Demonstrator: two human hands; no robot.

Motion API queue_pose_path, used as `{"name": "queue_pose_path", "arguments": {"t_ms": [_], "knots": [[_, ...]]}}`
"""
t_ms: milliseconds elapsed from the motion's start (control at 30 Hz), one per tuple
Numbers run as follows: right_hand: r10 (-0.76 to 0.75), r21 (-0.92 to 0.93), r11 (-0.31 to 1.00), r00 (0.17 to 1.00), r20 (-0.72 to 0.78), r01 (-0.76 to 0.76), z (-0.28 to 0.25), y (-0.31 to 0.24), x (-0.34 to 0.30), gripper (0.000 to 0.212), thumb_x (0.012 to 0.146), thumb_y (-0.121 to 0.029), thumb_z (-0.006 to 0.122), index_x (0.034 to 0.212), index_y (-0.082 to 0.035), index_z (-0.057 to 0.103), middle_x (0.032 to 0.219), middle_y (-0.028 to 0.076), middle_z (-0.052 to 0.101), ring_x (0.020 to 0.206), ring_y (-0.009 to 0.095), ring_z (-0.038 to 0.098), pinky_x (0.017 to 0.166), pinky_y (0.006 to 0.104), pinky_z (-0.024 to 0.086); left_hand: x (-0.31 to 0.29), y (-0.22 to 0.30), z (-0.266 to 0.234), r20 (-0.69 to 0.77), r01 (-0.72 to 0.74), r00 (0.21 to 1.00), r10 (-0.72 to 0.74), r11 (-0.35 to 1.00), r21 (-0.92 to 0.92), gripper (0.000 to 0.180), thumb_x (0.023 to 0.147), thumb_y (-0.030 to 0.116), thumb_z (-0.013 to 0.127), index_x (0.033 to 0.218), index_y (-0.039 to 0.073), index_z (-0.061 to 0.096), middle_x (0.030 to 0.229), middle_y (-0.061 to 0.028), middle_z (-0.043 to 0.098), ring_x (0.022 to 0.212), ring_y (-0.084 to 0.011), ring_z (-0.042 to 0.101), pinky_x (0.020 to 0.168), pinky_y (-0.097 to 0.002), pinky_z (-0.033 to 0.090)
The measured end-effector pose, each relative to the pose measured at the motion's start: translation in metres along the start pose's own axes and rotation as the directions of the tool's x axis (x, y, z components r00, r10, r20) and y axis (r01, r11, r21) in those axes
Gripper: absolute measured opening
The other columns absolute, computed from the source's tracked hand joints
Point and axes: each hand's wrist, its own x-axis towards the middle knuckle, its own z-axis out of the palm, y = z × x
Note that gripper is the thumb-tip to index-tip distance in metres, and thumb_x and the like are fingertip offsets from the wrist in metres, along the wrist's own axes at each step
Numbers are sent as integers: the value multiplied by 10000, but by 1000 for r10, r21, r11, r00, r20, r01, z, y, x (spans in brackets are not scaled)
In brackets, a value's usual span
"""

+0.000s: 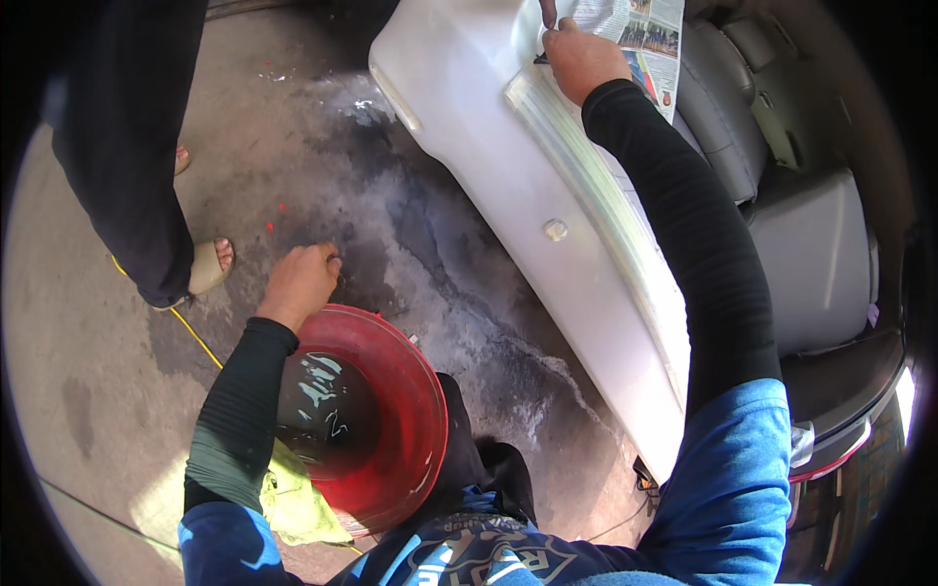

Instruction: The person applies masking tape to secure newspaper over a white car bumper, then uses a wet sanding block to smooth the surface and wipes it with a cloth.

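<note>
My right hand (pixel 583 61) reaches up to the top of a white car body panel (pixel 489 146), its fingers curled together. A thin dark edge pokes out beside it, but what the hand grips is mostly hidden. Close by, a newspaper sheet (pixel 660 39) covers the panel's far right side, and a strip of pale tape (pixel 586 181) runs down the panel. My left hand (pixel 303 283) hangs above the far rim of a red bucket (pixel 420 391), fingers curled in; a tiny dark bit shows at the fingertips, too small to name. Grey, shiny liquid (pixel 337 420) lies in the bucket.
A person in dark trousers (pixel 127 146) and sandals stands at the left. A yellow-green cloth (pixel 293 498) hangs by the bucket's near side. Car seats (pixel 718 107) are at the right. A yellow cord (pixel 195 337) crosses the stained concrete floor (pixel 98 391).
</note>
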Motion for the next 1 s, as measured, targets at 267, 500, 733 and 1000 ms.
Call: {"name": "queue_pose_path", "arguments": {"t_ms": [267, 500, 733, 1000], "knots": [[-40, -80, 996, 998, -41, 37, 17, 2, -10, 175, 951, -153, 677, 1101, -65, 700, 1107, 89, 707, 940, 280, 759, 822, 490, 540, -3, 1, -2, 19, 22, 1000, -23, 1000, 14, 315, 999, 250, 628, 1239, 75, 732, 1094, -228, 747, 1080, -419, 694, 939, -515, 549], [-34, -94, 995, 997, 74, 41, 0, -6, -31, 136, 960, -187, 682, 1056, -100, 726, 1081, 65, 725, 919, 293, 759, 858, 551, 473, -3, 0, -1, -21, 15, 1000, -16, 1000, -11, 308, 998, 261, 634, 1224, 74, 728, 1037, -213, 755, 1042, -431, 694, 917, -515, 543], [-22, -101, 995, 1000, -10, 21, -10, -12, -20, 106, 919, -70, 648, 978, -106, 730, 1036, 84, 712, 899, 298, 751, 872, 535, 457, -3, 1, -1, -12, -3, 1000, 3, 1000, 8, 296, 1005, 242, 605, 1213, 79, 738, 1068, -226, 748, 1040, -432, 700, 927, -522, 548], [-19, 39, 999, 993, 117, 14, -4, 17, -41, 142, 900, -142, 730, 1028, -81, 721, 1055, 89, 705, 996, 285, 741, 865, 533, 531, -2, -2, 0, -18, 2, 1000, -2, 1000, 0, 288, 992, 230, 626, 1208, 74, 736, 1060, -214, 754, 1044, -431, 697, 919, -524, 544]]}}
